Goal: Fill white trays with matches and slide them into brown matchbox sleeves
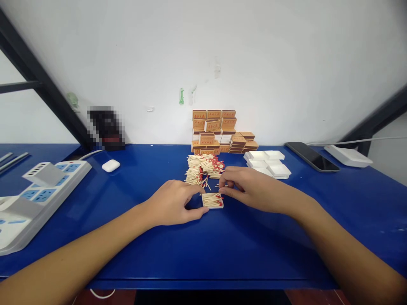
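A small white matchbox tray (217,207) lies on the blue table, filled with wooden matches (211,200) whose red heads point right. My left hand (174,202) steadies its left end, thumb at the near corner and forefinger at the far corner. Over the tray's right end, my right hand (243,186) is closed in a pinch, with a few matches (226,185) partly showing among its fingers; how many is hidden. Just behind the tray is a loose pile of red-headed matches (202,167).
Stacked matchbox covers (213,125) stand against the wall. White trays (266,163) are piled to the right, near a phone (311,156) and a white flat box (348,155). At left are an earbud case (111,165) and a power strip (47,199) with plugged-in adapters.
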Motion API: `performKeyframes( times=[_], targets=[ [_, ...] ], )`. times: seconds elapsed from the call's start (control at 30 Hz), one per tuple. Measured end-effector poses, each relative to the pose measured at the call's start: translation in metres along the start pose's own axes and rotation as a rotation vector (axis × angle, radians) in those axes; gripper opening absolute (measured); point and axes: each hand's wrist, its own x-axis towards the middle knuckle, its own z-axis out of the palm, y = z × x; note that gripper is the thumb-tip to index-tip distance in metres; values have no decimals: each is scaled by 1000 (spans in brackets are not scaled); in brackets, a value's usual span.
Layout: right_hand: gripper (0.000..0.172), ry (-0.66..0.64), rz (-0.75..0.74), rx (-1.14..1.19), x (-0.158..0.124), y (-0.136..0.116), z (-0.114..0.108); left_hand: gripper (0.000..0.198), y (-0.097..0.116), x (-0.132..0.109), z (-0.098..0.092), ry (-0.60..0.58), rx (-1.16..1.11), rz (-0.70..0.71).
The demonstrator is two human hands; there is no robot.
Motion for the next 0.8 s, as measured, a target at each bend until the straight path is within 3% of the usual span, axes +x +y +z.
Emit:
performKeyframes(
  times=[0.23,0.57,0.8],
  targets=[
    [23,-73,31,0,0,-4,1,31,-1,0,0,8,20,7],
    [23,8,23,-12,1,-5,3,33,1,1,-1,-6,7,-11],
    [25,-45,-9,53,1,-11,1,31,1,0,-1,-12,4,-12]
  ],
)
